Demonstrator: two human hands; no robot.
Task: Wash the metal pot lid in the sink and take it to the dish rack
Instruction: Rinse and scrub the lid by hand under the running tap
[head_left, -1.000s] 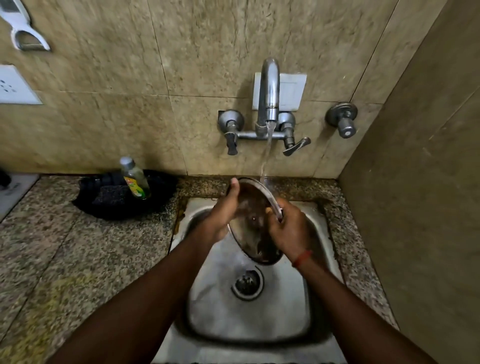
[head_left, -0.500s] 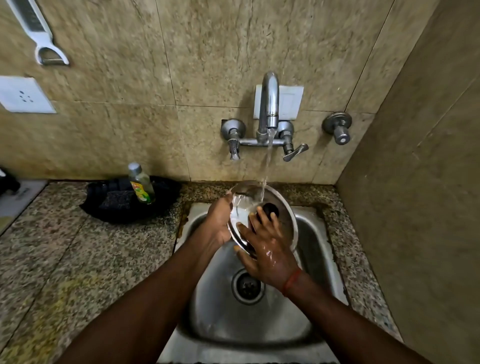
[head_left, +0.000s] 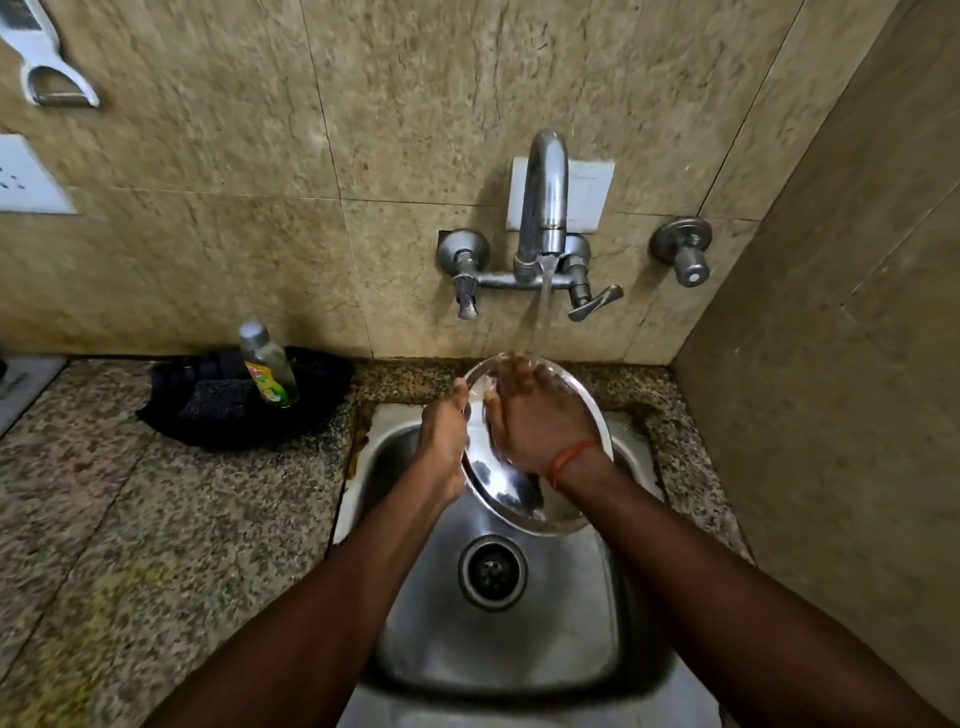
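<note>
The round shiny metal pot lid (head_left: 511, 493) is held tilted over the steel sink (head_left: 519, 613), its upper edge under the running water. My left hand (head_left: 444, 436) grips the lid's left rim. My right hand (head_left: 535, 421) lies flat on the lid's face with fingers spread, water falling onto them. The tap (head_left: 543, 208) on the wall streams water down onto the lid's top. No dish rack is in view.
A dish soap bottle (head_left: 267, 366) stands on a black cloth (head_left: 208, 410) on the granite counter (head_left: 156, 519) left of the sink. The drain (head_left: 492, 571) sits below the lid. A tiled wall closes the right side.
The lid has turned from edge-on to facing me. My right hand moved from the rim onto the lid's face and slid up toward the water stream.
</note>
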